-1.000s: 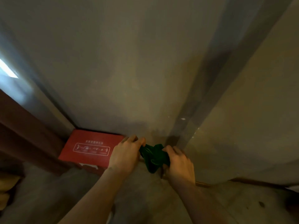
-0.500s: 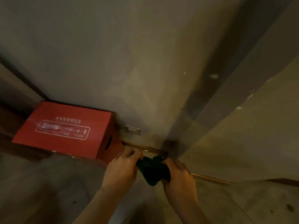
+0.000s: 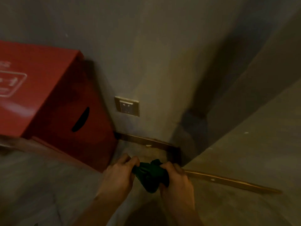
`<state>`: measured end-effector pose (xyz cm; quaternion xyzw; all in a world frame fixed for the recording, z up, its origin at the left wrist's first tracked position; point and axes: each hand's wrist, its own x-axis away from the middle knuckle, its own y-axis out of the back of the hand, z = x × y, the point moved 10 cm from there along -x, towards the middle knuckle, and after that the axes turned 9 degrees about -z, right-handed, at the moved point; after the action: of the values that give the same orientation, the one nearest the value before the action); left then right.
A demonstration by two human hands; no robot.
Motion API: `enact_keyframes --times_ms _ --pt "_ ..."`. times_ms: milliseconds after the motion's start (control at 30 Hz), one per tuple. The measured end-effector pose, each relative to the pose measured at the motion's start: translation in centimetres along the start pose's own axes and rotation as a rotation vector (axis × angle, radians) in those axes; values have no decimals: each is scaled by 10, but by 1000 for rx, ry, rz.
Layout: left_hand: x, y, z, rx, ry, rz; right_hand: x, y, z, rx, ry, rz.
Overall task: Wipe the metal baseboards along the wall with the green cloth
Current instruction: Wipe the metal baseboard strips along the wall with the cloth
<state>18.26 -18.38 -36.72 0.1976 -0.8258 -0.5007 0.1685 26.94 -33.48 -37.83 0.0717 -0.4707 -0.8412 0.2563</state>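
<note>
A bunched dark green cloth [image 3: 150, 175] is held between both hands, low over the floor. My left hand [image 3: 118, 175] grips its left end and my right hand [image 3: 176, 181] grips its right end. A brass-coloured metal baseboard [image 3: 146, 141] runs along the foot of the wall just beyond the hands. It turns at a corner and continues to the right as a second strip [image 3: 231, 181]. The cloth is a little in front of the baseboard and does not touch it.
A red box [image 3: 53, 101] with a slot handle stands against the wall at the left, covering the baseboard's left end. A wall socket [image 3: 127, 106] sits above the baseboard. A wall corner [image 3: 192, 144] juts out at the right. Grey floor [image 3: 48, 185] lies below.
The view has tilted down and moved closer to the wall foot, so the box, socket and baseboard look larger. Both hands still hold the cloth, now lower and nearer the corner.
</note>
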Motion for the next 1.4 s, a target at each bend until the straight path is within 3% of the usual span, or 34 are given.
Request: enact_keyframes --times_ms 300,633,833,1067,1167,1300,1367,1400 --pt "-42 -119 67 -16 -47 -67 -50 -117 -69 48 22 -57" --pt "-70 -171 93 74 -104 -212 -82 -160 -103 6 31 -194" --pt "-84 -182 106 204 -53 -331 -97 -177 -121 -270 -100 -258" --pt "-80 -213 111 500 114 -326 -92 -225 -113 -830 -275 -121" --pt "-81 -218 101 592 69 -320 -96 -229 -111 -859 -249 -125" --pt "-78 -237 98 723 55 -99 -101 -228 -132 -794 -261 -146" --pt "-77 -236 105 623 6 -117 -102 -229 -144 -765 -289 -153" --pt "-77 -229 112 489 -26 -203 -101 -228 -149 -756 -298 -169"
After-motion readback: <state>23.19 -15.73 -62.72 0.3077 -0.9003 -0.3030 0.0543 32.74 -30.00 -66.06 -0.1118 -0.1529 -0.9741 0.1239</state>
